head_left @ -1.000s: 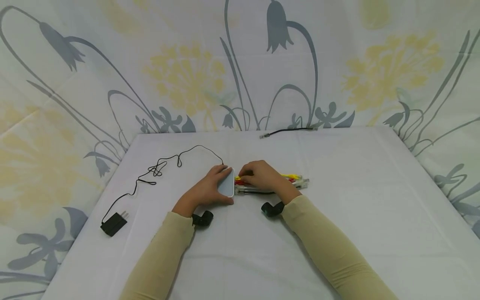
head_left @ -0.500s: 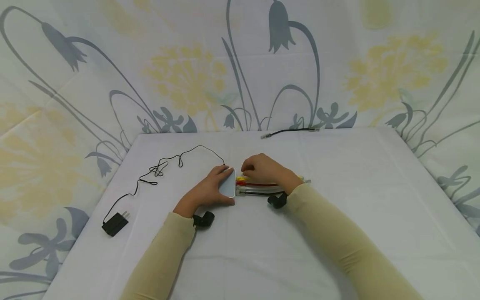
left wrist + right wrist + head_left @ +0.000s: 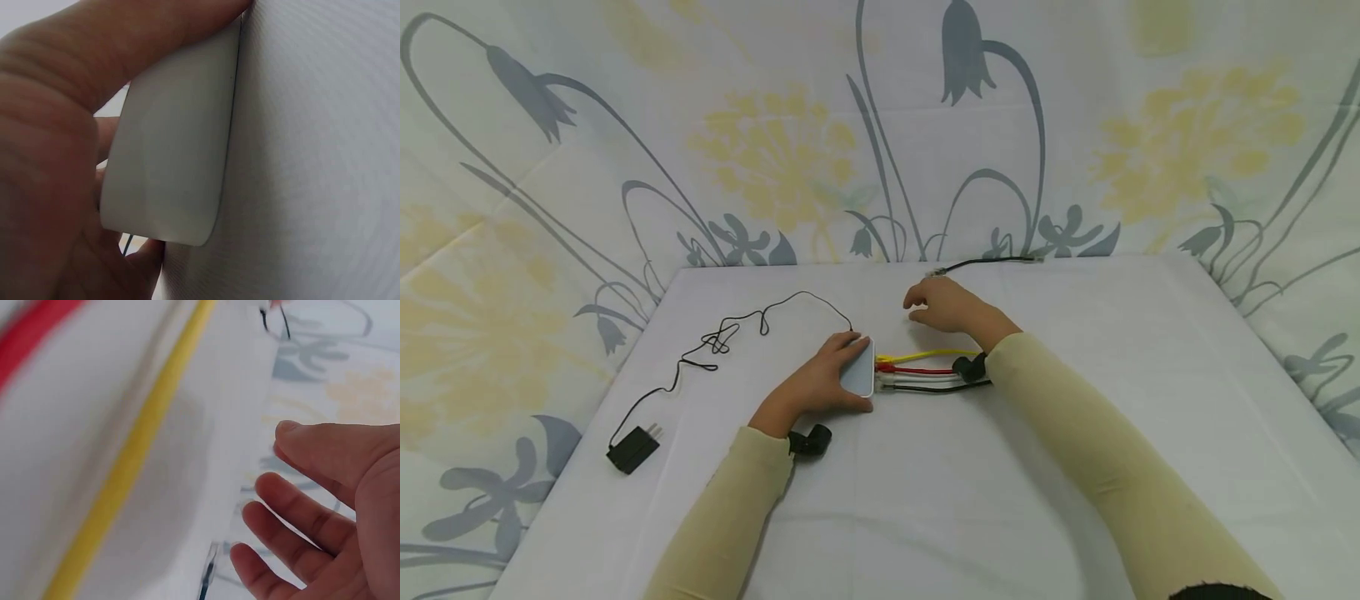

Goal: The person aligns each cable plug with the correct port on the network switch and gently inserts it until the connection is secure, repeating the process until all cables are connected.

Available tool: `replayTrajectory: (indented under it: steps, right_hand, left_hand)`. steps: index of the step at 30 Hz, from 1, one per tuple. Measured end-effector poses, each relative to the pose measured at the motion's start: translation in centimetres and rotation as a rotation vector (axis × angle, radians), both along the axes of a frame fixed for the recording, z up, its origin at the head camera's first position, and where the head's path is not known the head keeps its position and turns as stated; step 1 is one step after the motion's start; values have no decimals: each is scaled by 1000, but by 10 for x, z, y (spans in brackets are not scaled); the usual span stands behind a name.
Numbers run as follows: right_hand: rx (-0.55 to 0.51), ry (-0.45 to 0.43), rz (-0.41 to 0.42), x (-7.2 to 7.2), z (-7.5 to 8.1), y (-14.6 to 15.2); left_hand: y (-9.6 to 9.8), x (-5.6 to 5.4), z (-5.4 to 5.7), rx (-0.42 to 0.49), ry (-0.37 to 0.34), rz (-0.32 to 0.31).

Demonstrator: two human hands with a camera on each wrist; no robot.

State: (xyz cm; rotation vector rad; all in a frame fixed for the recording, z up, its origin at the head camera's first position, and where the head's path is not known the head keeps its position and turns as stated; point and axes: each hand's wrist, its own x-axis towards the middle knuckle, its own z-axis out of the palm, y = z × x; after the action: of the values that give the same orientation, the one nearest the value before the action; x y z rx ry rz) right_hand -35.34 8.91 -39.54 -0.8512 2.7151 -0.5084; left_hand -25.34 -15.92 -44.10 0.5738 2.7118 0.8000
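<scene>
My left hand (image 3: 812, 385) grips a small white box (image 3: 860, 371), likely a network switch, thumb at its near side and fingers at its far side. The left wrist view shows the box's smooth white end wall (image 3: 172, 144) inside that grip. At the box's right side are the clear-plugged ends of a yellow cable (image 3: 928, 356), a red cable (image 3: 921, 371), a white cable (image 3: 917, 380) and a black network cable (image 3: 925, 390). My right hand (image 3: 951, 305) hovers above and beyond them, fingers loosely bent and holding nothing. Its fingertips are near a loose black network cable (image 3: 988, 261).
A thin black cord (image 3: 722, 332) runs from the box's back to a black power adapter (image 3: 633, 450) at the table's left. The loose black cable lies along the back edge, against a flowered cloth backdrop (image 3: 775, 158). My right wrist hides the cables' far ends.
My right hand has left the cable plugs beside the box and moved up and right toward the loose black cable. My left hand keeps its grip on the box.
</scene>
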Motion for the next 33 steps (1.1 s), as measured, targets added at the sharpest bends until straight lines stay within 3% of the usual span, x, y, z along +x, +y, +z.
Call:
replayTrajectory:
  steps: [12,18,26,33]
  right_hand:
    - [-82,-28,-132,-27,6,15]
    - [-122,-53,-211,-39,-1,22]
    - [-96,-71,-308,-51,-11,28]
    - [-79,-100,-336,-56,-17,27]
  left_hand:
    - [-2,-1,-1,10,13,-1]
    - [-2,1,0,16,3,-1]
    - [0,0,-1,15,5,0]
    - [-2,1,-1,21,1,-2]
